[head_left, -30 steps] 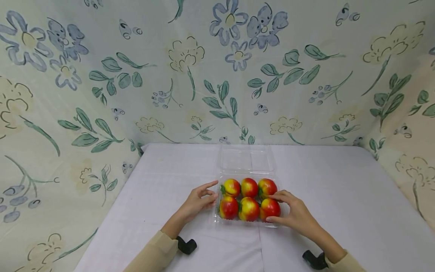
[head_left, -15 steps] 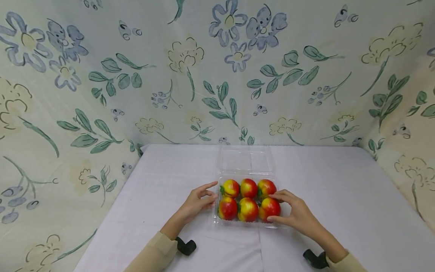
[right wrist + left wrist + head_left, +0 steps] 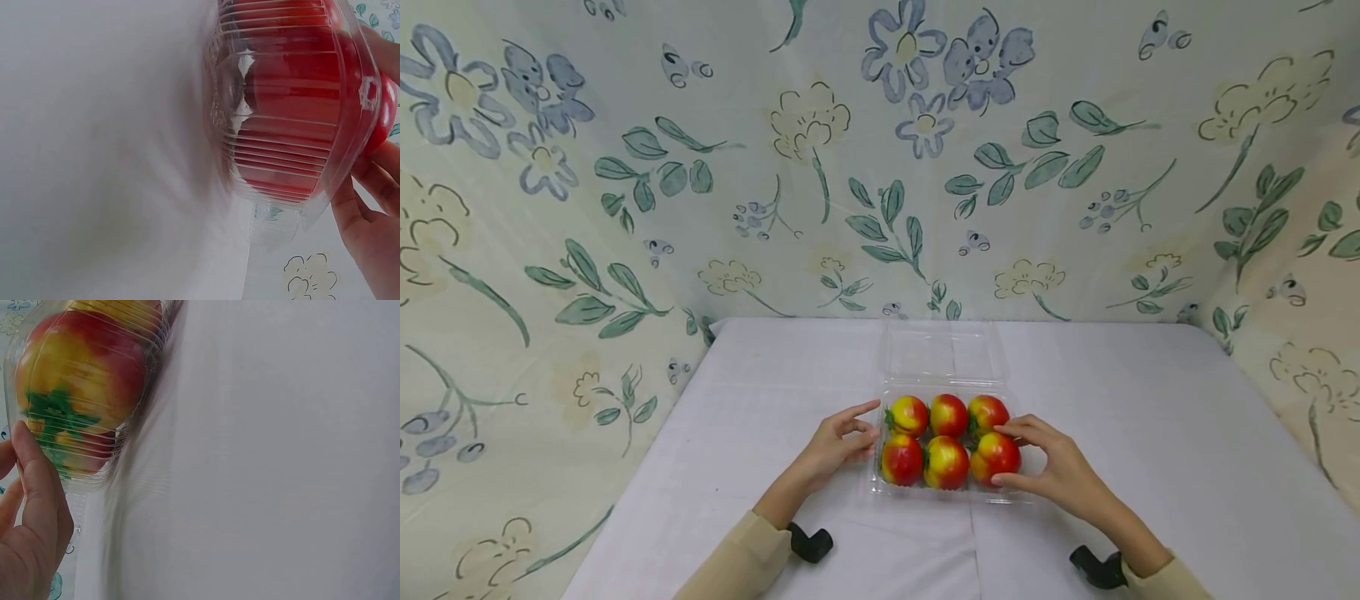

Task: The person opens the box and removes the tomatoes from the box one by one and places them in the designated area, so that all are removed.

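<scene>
A clear plastic clamshell box [image 3: 917, 497] holds several round red-and-yellow fruits with green leaves, set in two rows. My right hand [image 3: 1060, 475] grips the front right fruit [image 3: 996, 458] between thumb and fingers. In the right wrist view this red fruit [image 3: 385, 112] rises past the box rim. My left hand [image 3: 838, 442] holds the left edge of the box with its fingertips. From the left wrist, the rim passes between the fingers of the left hand [image 3: 37, 506], close to a fruit [image 3: 81, 369] behind the ribbed wall.
The open transparent lid [image 3: 940, 352] lies back behind the fruit, hinged to the box. A white cloth [image 3: 790, 358] covers the table. Floral fabric [image 3: 880, 167] hangs behind and at both sides. Black wrist devices [image 3: 811, 543] sit under both forearms.
The front right fruit has shifted and turned slightly in my right hand, which has moved only a little. My left hand and the box stay nearly still.
</scene>
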Tool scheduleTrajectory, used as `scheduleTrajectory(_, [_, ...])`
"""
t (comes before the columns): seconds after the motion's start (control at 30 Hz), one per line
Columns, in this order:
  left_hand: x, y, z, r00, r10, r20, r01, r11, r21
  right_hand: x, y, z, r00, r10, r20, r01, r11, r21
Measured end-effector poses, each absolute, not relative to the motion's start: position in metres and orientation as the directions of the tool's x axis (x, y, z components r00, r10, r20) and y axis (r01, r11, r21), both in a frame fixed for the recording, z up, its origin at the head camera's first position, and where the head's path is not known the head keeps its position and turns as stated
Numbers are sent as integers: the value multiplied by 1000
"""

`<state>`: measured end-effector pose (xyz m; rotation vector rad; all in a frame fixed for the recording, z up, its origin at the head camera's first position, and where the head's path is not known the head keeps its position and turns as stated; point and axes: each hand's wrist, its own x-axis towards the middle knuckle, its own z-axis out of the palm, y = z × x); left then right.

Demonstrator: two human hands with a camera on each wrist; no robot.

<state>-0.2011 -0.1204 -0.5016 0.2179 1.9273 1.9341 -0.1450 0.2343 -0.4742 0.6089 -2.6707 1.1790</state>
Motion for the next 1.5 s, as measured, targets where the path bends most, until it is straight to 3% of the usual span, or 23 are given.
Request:
scheduleTrajectory(0.93, [-201,-121,-502,-906,388,-172,-179,19,984,-143,240,-469,-921,-291,261,-389,619,-682])
scheduleTrajectory(1.5, [-201,-120,-502,-905,387,-175,-188,5,982,-145,249,-468,-923,-272,272,-380,531,-758])
